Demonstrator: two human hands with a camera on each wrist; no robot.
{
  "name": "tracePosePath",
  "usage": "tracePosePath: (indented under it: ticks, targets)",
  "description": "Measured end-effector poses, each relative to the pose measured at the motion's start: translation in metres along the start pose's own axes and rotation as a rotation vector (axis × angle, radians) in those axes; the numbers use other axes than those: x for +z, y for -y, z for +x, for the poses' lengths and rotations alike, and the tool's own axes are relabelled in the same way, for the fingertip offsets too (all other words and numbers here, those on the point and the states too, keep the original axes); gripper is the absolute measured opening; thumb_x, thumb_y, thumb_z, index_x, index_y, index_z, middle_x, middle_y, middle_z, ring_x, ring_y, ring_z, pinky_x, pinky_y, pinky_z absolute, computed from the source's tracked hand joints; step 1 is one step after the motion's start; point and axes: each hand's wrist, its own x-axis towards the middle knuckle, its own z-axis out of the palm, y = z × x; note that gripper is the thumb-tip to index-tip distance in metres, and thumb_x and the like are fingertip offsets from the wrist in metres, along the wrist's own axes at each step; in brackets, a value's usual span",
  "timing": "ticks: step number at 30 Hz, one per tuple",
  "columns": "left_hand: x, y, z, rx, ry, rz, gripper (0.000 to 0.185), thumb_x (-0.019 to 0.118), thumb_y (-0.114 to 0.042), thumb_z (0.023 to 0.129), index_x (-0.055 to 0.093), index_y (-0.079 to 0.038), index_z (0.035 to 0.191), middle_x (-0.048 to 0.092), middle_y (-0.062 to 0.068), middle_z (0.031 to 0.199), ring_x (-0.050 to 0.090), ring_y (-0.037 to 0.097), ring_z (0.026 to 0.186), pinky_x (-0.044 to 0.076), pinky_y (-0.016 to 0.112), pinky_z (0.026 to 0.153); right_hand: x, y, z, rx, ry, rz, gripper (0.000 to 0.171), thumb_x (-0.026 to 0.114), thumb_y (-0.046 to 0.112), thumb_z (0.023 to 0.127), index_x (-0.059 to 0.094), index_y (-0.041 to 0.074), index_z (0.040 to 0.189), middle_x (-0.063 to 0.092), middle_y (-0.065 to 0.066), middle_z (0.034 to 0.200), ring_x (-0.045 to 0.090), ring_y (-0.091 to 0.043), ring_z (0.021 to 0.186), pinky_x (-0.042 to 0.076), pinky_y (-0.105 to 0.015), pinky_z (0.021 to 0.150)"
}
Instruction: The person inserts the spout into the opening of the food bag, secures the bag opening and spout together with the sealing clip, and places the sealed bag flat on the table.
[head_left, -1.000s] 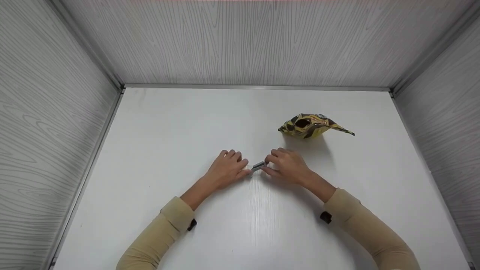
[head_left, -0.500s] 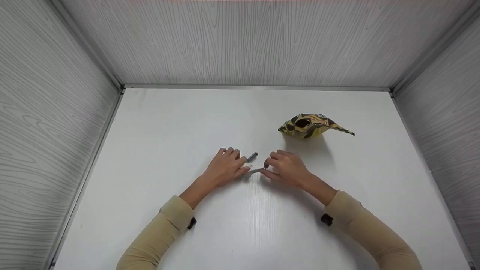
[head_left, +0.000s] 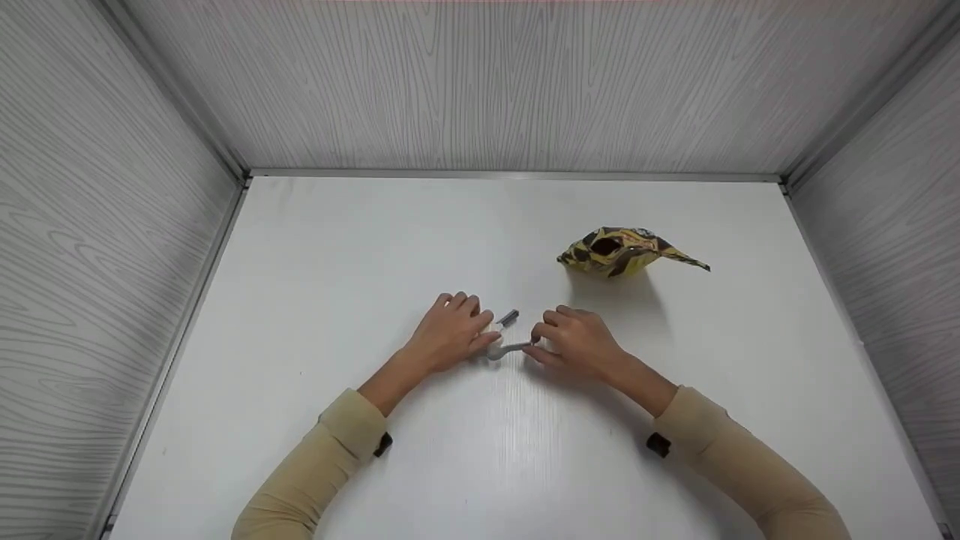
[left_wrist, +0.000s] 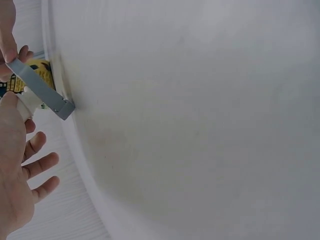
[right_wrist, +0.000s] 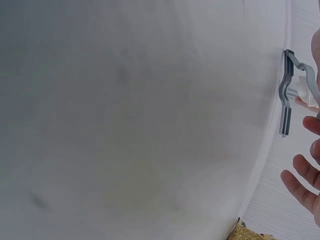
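My two hands hold a small grey bag clip with a white spout between them, over the middle of the table. My left hand [head_left: 448,335] pinches its white spout [left_wrist: 30,101] between thumb and finger; the other fingers spread loosely. My right hand [head_left: 574,339] pinches the end of one curved grey arm [head_left: 515,347]. The other grey arm [right_wrist: 285,95] stands apart from it, the two joined at one end, so the clip is spread in a V. Right of the hands, a yellow and black bag [head_left: 619,259] stands with a dark opening towards the camera.
The white table [head_left: 337,247] is enclosed by a grey wood-grain back wall [head_left: 480,90] and side walls, with metal strips along the edges. The bag stands just beyond my right hand. Small black wrist cameras sit under both sleeve cuffs.
The clip's two arms, together one second ago, have come apart. My right hand has moved slightly towards me with one arm; my left hand stays nearly in place. The bag has not moved.
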Motion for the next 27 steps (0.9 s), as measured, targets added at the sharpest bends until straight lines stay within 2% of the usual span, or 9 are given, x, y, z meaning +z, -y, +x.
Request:
tracePosePath:
  ticks: [10, 27]
  targets:
    - [-0.0039, 0.0029, -0.0014, 0.007, -0.04, -0.006, 0.045, 0.042, -0.055, 0.11, 0.063, -0.015, 0.111, 0.067, 0.009, 0.112, 0.063, 0.029, 0.106, 0.053, 0.048, 0.099, -0.0007, -0.0006, -0.0028, -0.033, 0.002, -0.014, 0.025, 0.078, 0.045, 0.093, 0.077, 0.02, 0.09, 0.067, 0.003, 0.077, 0.059, -0.016, 0.068, 0.051, -0.031, 0.056]
    - [-0.0072, 0.0058, -0.0046, 0.019, -0.094, 0.036, 0.044, 0.044, -0.056, 0.11, 0.065, -0.017, 0.111, 0.066, 0.007, 0.108, 0.064, 0.027, 0.103, 0.055, 0.045, 0.097, -0.0021, -0.0024, -0.0077, -0.037, 0.118, -0.049, 0.023, 0.074, 0.044, 0.094, 0.075, 0.021, 0.091, 0.067, 0.001, 0.081, 0.061, -0.019, 0.075, 0.053, -0.036, 0.062]
